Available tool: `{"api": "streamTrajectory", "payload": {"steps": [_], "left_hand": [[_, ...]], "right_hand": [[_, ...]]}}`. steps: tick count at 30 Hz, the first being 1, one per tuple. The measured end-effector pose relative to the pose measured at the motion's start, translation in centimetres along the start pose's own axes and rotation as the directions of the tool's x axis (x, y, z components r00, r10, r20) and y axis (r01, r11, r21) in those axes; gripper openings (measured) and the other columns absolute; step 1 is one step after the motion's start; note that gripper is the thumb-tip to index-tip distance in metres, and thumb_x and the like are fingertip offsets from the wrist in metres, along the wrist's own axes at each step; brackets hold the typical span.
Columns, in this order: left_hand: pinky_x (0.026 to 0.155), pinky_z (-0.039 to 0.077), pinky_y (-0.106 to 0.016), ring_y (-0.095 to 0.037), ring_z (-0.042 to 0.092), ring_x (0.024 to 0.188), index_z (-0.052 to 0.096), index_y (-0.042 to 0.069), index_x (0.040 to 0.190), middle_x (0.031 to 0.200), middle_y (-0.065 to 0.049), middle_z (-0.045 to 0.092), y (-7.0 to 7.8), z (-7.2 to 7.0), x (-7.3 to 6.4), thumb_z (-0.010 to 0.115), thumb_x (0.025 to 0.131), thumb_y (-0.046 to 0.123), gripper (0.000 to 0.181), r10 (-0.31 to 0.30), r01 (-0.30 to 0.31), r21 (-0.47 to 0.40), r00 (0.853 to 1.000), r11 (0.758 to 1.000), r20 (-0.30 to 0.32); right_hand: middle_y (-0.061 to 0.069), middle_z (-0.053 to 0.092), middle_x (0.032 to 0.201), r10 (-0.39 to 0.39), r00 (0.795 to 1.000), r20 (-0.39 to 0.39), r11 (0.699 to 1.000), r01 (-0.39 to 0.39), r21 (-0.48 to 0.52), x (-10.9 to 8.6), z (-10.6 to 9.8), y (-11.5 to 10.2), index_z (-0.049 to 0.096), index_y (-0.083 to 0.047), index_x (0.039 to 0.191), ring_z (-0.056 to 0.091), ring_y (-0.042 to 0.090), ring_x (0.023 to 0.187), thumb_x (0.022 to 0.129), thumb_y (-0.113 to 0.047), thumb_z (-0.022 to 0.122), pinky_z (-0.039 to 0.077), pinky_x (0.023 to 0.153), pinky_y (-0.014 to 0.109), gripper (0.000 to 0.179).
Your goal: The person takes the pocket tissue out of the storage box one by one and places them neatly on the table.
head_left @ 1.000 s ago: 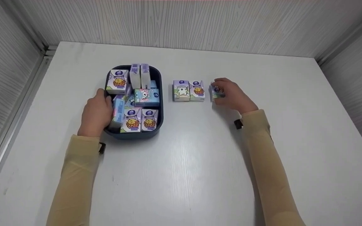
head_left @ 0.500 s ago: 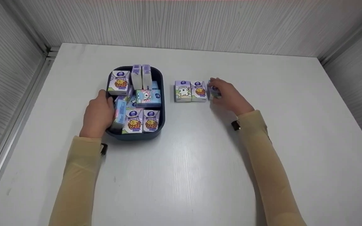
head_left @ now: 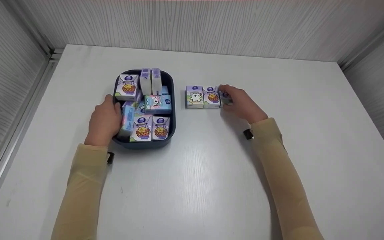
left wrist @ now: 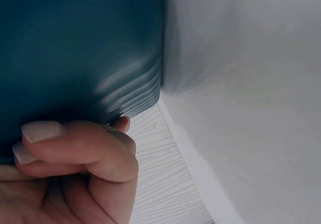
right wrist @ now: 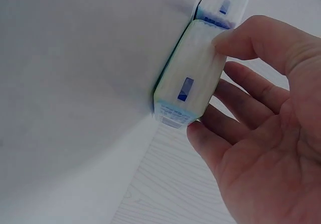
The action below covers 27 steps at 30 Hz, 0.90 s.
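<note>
A dark blue plastic bin (head_left: 173,123) stands left of centre, filled with several small printed tissue packs (head_left: 141,129). My left hand (head_left: 103,121) holds the bin's left wall, thumb at the rim; the left wrist view has its curled fingers against the outer wall (left wrist: 75,48). To the right of the bin, a white-bear tissue pack (head_left: 195,97) and a chick-print one (head_left: 211,97) lie side by side. My right hand (head_left: 243,105) pinches a third tissue pack (head_left: 225,97) at the right end of that row, partly covering it. The right wrist view has this pack (right wrist: 193,63) end-on beside its neighbour.
Everything is on a white table (head_left: 192,186). A pale wood-grain panel (head_left: 192,26) rises behind it, with similar side panels at left and right. Two packs (head_left: 151,81) stand upright above the bin's back rim.
My right hand has slid its tissue pack leftward, closing the gap to the other two. My left hand has kept its hold on the bin.
</note>
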<state>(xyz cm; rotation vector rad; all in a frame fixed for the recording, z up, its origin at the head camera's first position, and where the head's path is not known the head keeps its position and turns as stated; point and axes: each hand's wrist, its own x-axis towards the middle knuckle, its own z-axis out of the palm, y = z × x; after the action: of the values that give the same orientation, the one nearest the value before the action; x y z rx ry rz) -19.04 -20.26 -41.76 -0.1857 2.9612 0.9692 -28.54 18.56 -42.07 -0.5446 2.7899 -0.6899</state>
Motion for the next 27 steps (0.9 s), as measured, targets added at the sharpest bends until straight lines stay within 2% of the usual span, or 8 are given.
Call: {"api": "streamTrajectory", "payload": {"steps": [8,16,21,27], "left_hand": [[0.070,0.044,-0.056,-0.048,0.059,0.088,0.040,-0.010,0.121,0.099,-0.035,0.056,-0.3,-0.3,-0.2,0.031,0.104,0.020,0.036,0.001,-0.001,0.016,1.000,1.000,-0.014],[0.074,0.043,-0.055,-0.047,0.059,0.092,0.039,-0.009,0.124,0.104,-0.034,0.056,0.0,-0.1,0.0,0.031,0.104,0.022,0.037,-0.034,0.034,0.011,0.999,0.999,0.005],[0.073,0.044,-0.054,-0.045,0.059,0.090,0.040,-0.009,0.124,0.104,-0.032,0.057,0.0,0.0,0.0,0.031,0.104,0.021,0.037,-0.036,0.036,0.013,0.999,0.999,-0.001],[0.073,0.044,-0.053,-0.045,0.059,0.091,0.040,-0.009,0.124,0.103,-0.031,0.057,0.1,0.1,0.0,0.033,0.104,0.021,0.037,-0.039,0.039,-0.006,0.999,0.999,0.005]], "right_hand": [[0.008,0.039,0.147,-0.004,1.000,0.017,1.000,0.004,-0.005,0.1,0.6,-1.0,0.035,-0.011,0.146,0.034,0.022,0.136,0.089,-0.003,0.065,0.028,0.108,0.039,0.065],[0.009,0.037,0.148,-0.031,0.999,0.009,0.999,0.031,0.008,0.2,0.6,-1.4,0.039,-0.010,0.143,0.032,0.024,0.137,0.088,-0.003,0.065,0.027,0.108,0.039,0.061],[0.009,0.039,0.145,-0.138,0.990,-0.041,0.990,0.139,0.003,0.2,0.7,-2.7,0.048,-0.006,0.133,0.036,0.022,0.133,0.088,-0.007,0.063,0.029,0.107,0.036,0.048],[0.004,0.050,0.132,-0.303,0.945,-0.126,0.951,0.308,0.023,0.1,1.7,-6.0,0.056,-0.005,0.125,0.047,0.018,0.121,0.088,-0.009,0.065,0.038,0.100,0.033,0.039]]}}
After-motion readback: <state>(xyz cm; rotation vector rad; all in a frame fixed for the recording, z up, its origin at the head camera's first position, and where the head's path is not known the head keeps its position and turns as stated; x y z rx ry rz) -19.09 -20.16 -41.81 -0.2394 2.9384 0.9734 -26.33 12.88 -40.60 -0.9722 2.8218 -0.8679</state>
